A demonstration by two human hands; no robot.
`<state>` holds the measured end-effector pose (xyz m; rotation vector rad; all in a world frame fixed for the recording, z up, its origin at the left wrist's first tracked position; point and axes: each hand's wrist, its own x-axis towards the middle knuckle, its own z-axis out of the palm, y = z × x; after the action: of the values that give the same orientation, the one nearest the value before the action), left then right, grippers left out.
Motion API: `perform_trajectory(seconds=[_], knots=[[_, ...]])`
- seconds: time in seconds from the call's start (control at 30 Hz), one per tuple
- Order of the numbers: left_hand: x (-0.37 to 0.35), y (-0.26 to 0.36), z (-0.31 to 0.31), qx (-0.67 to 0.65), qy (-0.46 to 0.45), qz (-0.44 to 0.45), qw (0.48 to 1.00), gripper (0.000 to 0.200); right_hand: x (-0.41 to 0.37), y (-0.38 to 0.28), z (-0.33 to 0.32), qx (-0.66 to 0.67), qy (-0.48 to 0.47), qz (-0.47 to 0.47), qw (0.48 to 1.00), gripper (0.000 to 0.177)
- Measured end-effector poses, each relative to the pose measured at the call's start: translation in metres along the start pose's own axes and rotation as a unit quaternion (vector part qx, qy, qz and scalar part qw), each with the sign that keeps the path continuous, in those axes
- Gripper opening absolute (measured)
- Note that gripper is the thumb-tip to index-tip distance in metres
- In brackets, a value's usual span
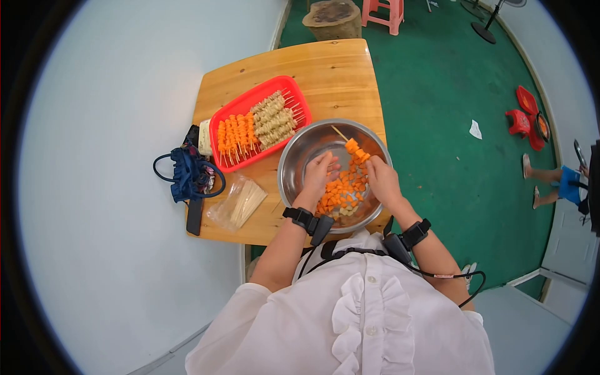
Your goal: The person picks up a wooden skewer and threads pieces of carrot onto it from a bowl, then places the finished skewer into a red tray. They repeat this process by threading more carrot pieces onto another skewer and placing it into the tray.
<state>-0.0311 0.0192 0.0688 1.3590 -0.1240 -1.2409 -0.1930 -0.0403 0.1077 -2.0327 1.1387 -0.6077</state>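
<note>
A wooden skewer (339, 132) threaded with orange cubes, which look like carrot, slants over the steel bowl (289, 164). My right hand (382, 179) is closed around its lower part by the bowl's right side. Over the left half of the bowl is my left hand (319, 175), its fingers loosely bent and apart, with nothing visible between them. Loose carrot pieces (340, 192) lie in the bowl below both hands, with a few paler pieces near the front.
A red tray (220, 119) holds orange skewers (237, 134) and pale beige skewers (274, 119). Bare sticks (248, 203) lie in a plastic bag beside a blue handbag (189, 174). Everything stands on a wooden table (337, 69) against a wall. Another person's legs (547, 178) show at right.
</note>
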Motion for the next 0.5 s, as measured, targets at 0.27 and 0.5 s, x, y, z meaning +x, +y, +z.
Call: perform_trajectory(seconds=[0.27, 0.5], knots=[[0.043, -0.019, 0.022, 0.546, -0.093, 0.159, 0.817, 0.04, -0.004, 0.025, 0.002, 0.095, 0.033, 0.05, 0.994, 0.023], [0.051, -0.06, 0.045, 0.651, -0.145, 0.195, 0.719, 0.039, -0.005, 0.027, 0.006, 0.073, 0.029, 0.037, 0.996, 0.024]])
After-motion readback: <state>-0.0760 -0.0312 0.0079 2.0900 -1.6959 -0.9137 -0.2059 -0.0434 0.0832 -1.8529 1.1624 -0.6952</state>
